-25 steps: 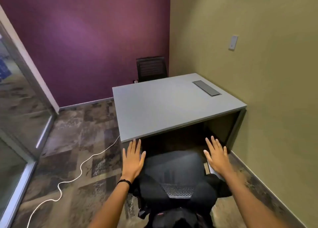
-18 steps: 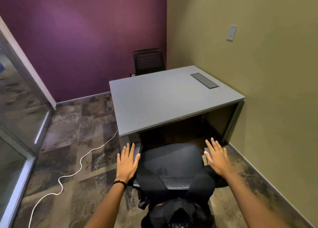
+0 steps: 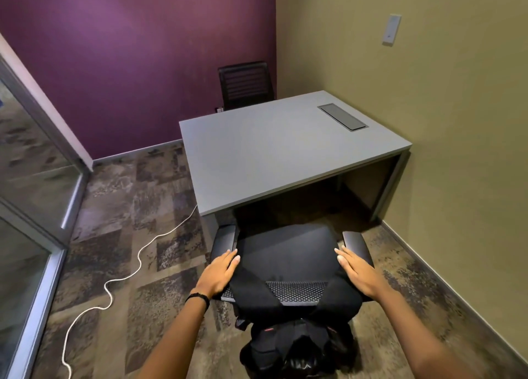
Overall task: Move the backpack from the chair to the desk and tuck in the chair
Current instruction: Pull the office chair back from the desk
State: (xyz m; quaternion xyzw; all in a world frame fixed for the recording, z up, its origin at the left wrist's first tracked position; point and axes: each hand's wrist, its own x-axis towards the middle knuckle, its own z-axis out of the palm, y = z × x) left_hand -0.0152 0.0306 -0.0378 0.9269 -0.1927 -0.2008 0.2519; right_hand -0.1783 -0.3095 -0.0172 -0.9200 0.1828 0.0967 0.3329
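Note:
A black backpack (image 3: 285,252) lies on the black office chair (image 3: 357,242), which stands just in front of the grey desk (image 3: 280,150). Its straps run toward me over a mesh panel (image 3: 297,291), and more black fabric hangs below. My left hand (image 3: 218,273) lies flat against the backpack's left side, fingers extended, over the chair's left armrest (image 3: 225,240). My right hand (image 3: 358,274) lies flat against its right side, beside the right armrest. Neither hand has closed around anything. The desk top is bare apart from a dark cable hatch (image 3: 341,117).
A second black chair (image 3: 245,84) stands behind the desk at the purple wall. The olive wall runs close along the right of desk and chair. A white cable (image 3: 137,264) snakes over the carpet on the left. A glass partition (image 3: 31,192) bounds the far left.
Both hands have come down and inward from the armrests onto the two sides of the backpack. The view has tilted slightly down.

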